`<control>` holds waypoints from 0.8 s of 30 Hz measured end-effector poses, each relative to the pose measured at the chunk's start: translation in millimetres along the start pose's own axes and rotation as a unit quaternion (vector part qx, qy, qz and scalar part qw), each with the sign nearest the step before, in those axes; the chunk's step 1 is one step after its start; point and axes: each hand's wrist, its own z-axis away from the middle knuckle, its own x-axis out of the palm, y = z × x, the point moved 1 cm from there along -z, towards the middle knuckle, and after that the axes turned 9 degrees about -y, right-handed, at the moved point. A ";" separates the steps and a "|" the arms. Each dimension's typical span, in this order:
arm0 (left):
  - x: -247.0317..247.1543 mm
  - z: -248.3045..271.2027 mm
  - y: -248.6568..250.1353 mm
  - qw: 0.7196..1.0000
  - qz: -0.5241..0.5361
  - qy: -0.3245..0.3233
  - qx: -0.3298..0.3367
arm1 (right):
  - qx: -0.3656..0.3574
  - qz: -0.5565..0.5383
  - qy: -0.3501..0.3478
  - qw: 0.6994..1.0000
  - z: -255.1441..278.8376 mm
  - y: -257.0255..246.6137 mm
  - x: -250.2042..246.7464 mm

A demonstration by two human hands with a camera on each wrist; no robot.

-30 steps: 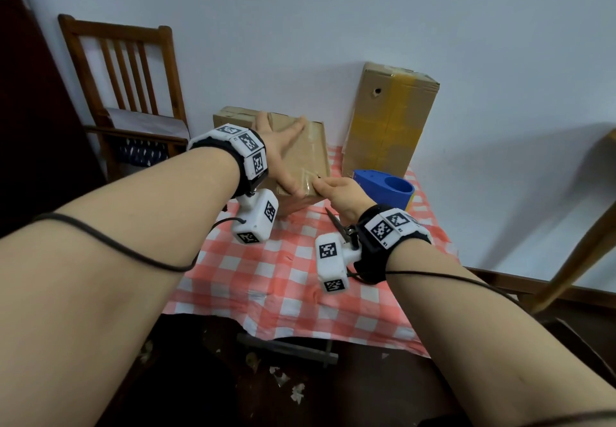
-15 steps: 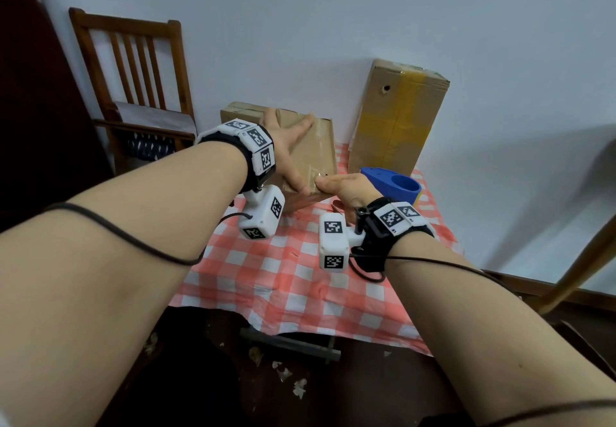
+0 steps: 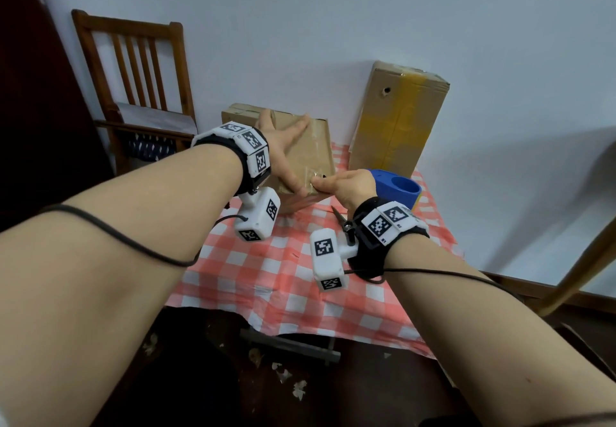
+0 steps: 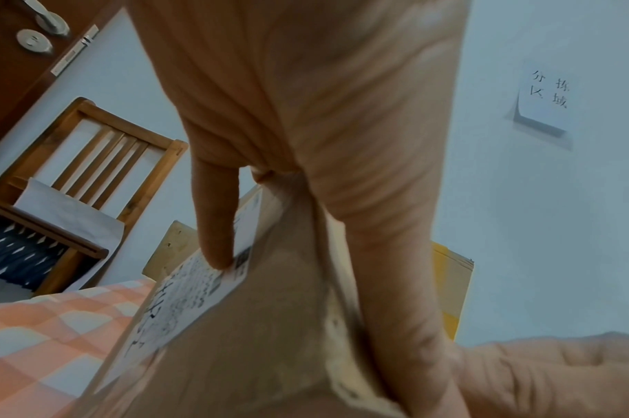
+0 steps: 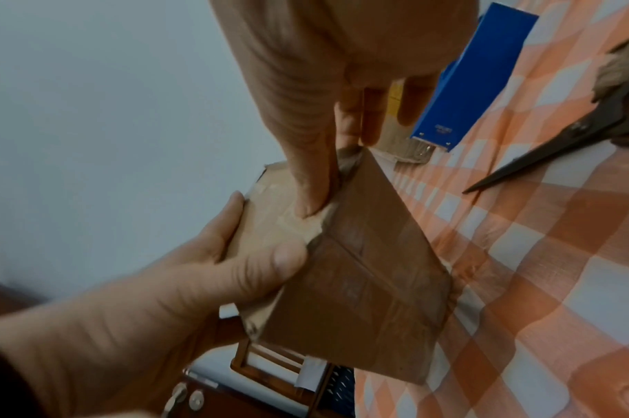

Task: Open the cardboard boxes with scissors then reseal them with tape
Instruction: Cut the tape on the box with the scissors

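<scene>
Both arms reach forward, each with a band on its wrist. The left hand [image 3: 283, 146] lies flat with its fingers spread wide and its thumb stuck out. The right hand [image 3: 350, 186] has its thumb pushed down and its fingers bent under.

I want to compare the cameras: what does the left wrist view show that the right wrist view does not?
Only the left wrist view: a white printed label on the flat brown cardboard box, under a fingertip, and a paper note on the wall.
Only the right wrist view: dark metal scissors lying on the checked cloth and a blue tape dispenser.
Both: the box, the cloth, both hands.
</scene>
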 end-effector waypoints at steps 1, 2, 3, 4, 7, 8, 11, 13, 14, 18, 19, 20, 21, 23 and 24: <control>0.4 0.1 -0.4 1.000 0.000 0.000 0.001 | 0.002 0.000 -0.020 1.000 1.5 0.8 -0.3; 0.6 0.5 -0.6 1.000 0.002 0.001 0.000 | 0.010 -0.003 -0.045 0.999 3.6 -0.5 0.6; 0.3 0.5 -1.1 1.000 0.006 0.004 -0.003 | 0.011 -0.007 -0.059 0.998 1.5 -2.1 2.5; -0.1 0.5 -1.3 1.000 0.011 0.008 -0.005 | 0.021 -0.015 -0.072 0.997 1.4 -5.0 5.1; 0.0 -0.3 -0.5 1.000 0.013 0.011 -0.008 | 0.084 -0.083 -0.093 0.989 -4.7 -3.8 7.7; 0.0 -0.6 -0.4 1.000 0.010 0.011 -0.008 | 0.104 -0.133 -0.104 0.980 -4.4 -3.1 7.9; -1.0 0.0 -0.3 1.000 0.007 0.008 -0.008 | 0.139 -0.258 -0.096 0.951 -4.5 6.2 12.4; -1.4 1.2 0.1 1.000 0.009 0.000 -0.009 | 0.133 -0.295 -0.076 0.943 -6.9 13.2 18.2; -1.6 1.4 0.8 1.000 0.009 -0.002 -0.009 | 0.136 -0.307 -0.076 0.939 -8.5 15.8 20.3; -1.6 0.5 1.7 1.000 0.009 -0.001 -0.008 | 0.095 -0.289 -0.036 0.952 -13.0 17.0 20.9; -1.7 0.5 1.6 1.000 0.009 -0.002 -0.009 | 0.080 -0.262 -0.020 0.962 -13.3 16.1 19.5; -1.8 0.7 1.3 1.000 0.009 -0.004 -0.011 | 0.066 -0.234 -0.002 0.970 -15.4 16.7 17.8; -1.8 0.8 1.1 1.000 0.009 -0.005 -0.012 | 0.052 -0.217 0.010 0.975 -17.2 16.0 16.5; -1.5 0.8 1.1 1.000 0.012 -0.003 -0.010 | 0.027 -0.196 0.020 0.980 -17.5 12.6 13.7; -1.3 1.0 1.2 1.000 0.015 -0.001 -0.009 | 0.016 -0.185 0.028 0.982 -16.9 9.8 12.3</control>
